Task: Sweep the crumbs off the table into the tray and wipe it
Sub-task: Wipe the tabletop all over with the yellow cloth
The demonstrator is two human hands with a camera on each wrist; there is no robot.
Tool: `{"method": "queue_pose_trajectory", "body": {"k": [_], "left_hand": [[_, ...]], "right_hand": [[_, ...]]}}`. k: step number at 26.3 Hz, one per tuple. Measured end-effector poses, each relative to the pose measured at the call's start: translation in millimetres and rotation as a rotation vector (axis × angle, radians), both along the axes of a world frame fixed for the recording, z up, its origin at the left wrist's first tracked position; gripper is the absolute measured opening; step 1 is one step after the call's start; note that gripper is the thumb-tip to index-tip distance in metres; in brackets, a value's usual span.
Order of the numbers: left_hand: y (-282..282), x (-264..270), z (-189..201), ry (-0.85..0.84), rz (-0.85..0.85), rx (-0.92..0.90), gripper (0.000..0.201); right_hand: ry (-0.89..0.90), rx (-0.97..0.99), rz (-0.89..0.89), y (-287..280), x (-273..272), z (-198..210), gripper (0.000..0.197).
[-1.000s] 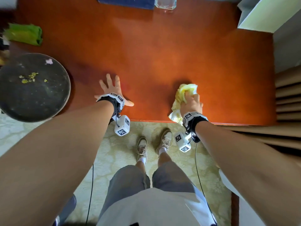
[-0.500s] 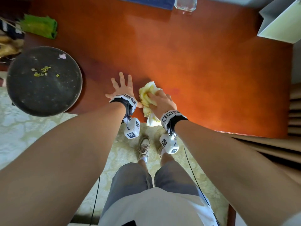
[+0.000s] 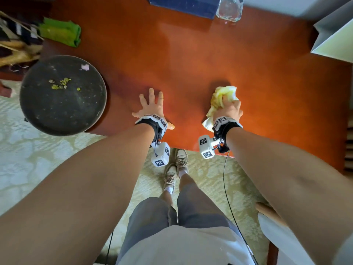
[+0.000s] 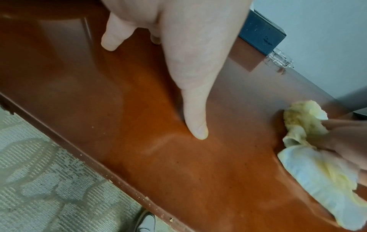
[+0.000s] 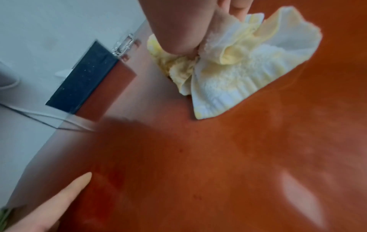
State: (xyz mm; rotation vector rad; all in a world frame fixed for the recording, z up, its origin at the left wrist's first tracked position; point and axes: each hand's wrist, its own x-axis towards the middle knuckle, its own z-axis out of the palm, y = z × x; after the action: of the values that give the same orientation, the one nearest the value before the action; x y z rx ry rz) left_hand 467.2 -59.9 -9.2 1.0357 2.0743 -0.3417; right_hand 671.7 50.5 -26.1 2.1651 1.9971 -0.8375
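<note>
My right hand (image 3: 228,106) grips a bunched yellow-and-white cloth (image 3: 222,94) and presses it on the reddish-brown table (image 3: 191,60), near the front edge. The cloth (image 5: 228,66) fans out under the fingers in the right wrist view, and it (image 4: 309,141) lies at the far right in the left wrist view. My left hand (image 3: 151,104) lies flat on the table with fingers spread, a hand's width to the left of the cloth. A round dark tray (image 3: 38,113) at the table's left corner holds a few yellow-green crumbs (image 3: 60,84).
A green cloth (image 3: 61,32) lies at the back left. A dark blue box (image 3: 183,4) and a clear glass (image 3: 229,8) stand at the back edge. A pale box (image 3: 336,37) sits at the back right. Patterned carpet (image 3: 38,169) lies below the front edge.
My right hand slid the cloth leftward up against the left hand, then back to the right. The left hand stayed flat in place.
</note>
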Motion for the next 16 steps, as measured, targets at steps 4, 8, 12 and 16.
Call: {"method": "queue_pose_trajectory", "body": {"k": [4, 8, 12, 16], "left_hand": [[-4, -7, -6, 0.014, 0.013, 0.024, 0.141], [-6, -9, -8, 0.035, 0.025, 0.024, 0.146], [1, -12, -7, 0.048, 0.011, 0.029, 0.143], [6, -20, -3, 0.074, 0.031, 0.079, 0.128]], "right_hand": [[-0.038, -0.029, 0.156, 24, -40, 5, 0.066], [0.019, -0.036, 0.542, -2, -83, 4, 0.071], [-0.002, -0.053, 0.919, -22, -82, -2, 0.067], [-0.022, -0.099, 0.977, -1, -64, 7, 0.067]]}}
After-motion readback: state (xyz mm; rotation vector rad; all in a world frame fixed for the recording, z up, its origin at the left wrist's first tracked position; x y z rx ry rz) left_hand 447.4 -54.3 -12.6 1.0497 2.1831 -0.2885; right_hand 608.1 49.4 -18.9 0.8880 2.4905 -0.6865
